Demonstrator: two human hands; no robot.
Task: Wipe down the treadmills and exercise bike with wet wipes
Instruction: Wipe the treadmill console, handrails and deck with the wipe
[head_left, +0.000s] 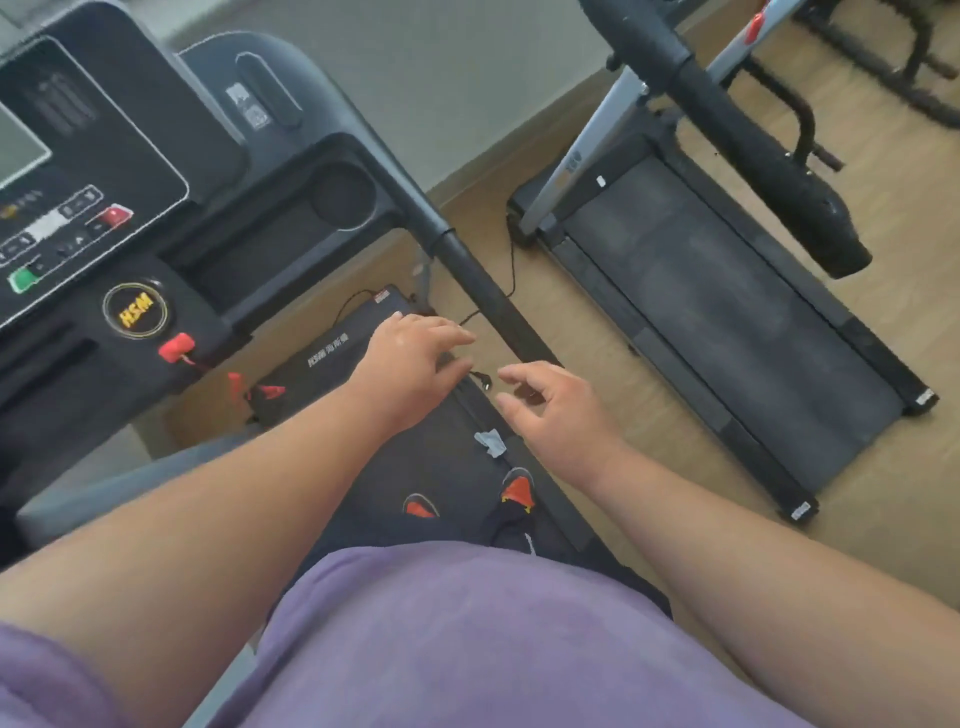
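Glossy black treadmill console at upper left, with grey screen and red and green buttons. Left hand at centre, palm down, fingers spread loose, empty. Crumpled pale wipe on the dark matte belt just below both hands, untouched. Right hand beside it, fingers loosely curled, grasping nothing. Second treadmill on wood floor at right.

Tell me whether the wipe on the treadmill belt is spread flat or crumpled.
Crumpled. The wipe lies bunched in a small wad with uneven folds on the treadmill belt, near the shoes; neither hand touches it.
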